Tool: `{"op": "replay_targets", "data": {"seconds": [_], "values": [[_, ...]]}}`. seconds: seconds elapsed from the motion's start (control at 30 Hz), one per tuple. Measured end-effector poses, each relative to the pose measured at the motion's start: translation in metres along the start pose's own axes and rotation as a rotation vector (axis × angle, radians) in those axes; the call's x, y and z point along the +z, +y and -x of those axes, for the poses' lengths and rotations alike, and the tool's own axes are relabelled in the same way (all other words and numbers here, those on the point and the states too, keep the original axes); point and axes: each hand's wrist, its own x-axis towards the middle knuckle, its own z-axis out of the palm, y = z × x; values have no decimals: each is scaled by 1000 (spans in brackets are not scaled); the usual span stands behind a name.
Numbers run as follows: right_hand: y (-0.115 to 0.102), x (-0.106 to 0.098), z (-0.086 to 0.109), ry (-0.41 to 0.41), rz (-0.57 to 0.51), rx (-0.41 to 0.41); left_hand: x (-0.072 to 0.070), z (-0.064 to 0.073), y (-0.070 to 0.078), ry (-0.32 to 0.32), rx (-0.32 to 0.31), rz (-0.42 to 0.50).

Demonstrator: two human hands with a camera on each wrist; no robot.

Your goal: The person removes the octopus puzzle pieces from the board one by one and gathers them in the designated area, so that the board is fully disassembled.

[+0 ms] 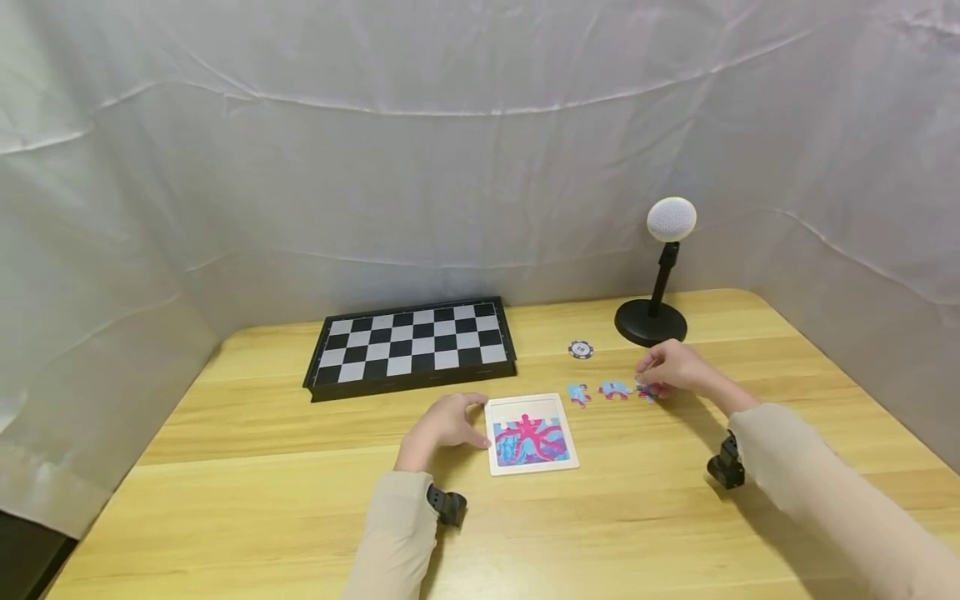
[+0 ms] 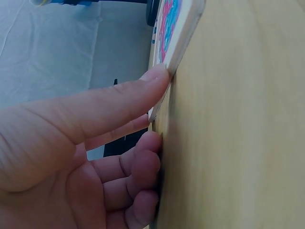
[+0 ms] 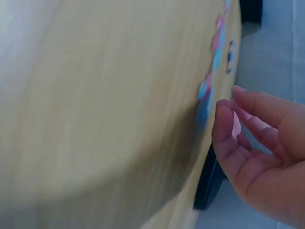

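Note:
A square puzzle board (image 1: 534,472) with a pale rim lies on the table, showing a pink octopus picture (image 1: 528,437) below a bare upper strip. Along its left side is my left hand (image 1: 447,421), thumb touching the edge and index finger at the far corner. The left wrist view shows the thumb (image 2: 155,76) straight against the rim, other fingers loosely bent. Three loose puzzle pieces lie in a row: a left piece (image 1: 579,395), a middle piece (image 1: 616,390) and a right piece (image 1: 645,392). My right hand (image 1: 670,367) hovers over the right piece, fingers bent, nothing visible between them.
A black-and-white chessboard (image 1: 412,343) lies at the back left. Behind the pieces is a poker chip (image 1: 581,349). A round white-headed microphone-like stand (image 1: 651,321) with a black base stands at the back right, near the right hand. A grey curtain (image 1: 450,183) hangs behind the table.

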Motion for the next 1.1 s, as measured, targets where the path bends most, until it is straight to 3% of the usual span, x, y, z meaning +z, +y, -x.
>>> {"op": "replay_targets", "data": {"seconds": [0.23, 0.47, 0.73, 1.1], "values": [[-22, 18, -4, -35, -36, -49, 2, 1, 0, -12, -5, 6], [-40, 37, -11, -81, -82, -44, 1, -1, 0, -5, 9, -5], [-59, 74, -16, -184, -128, -85, 0, 0, 0, -6, -3, -5], [-88, 117, -17, -329, -49, -177, -1, -1, 0, -9, 11, -23]]}}
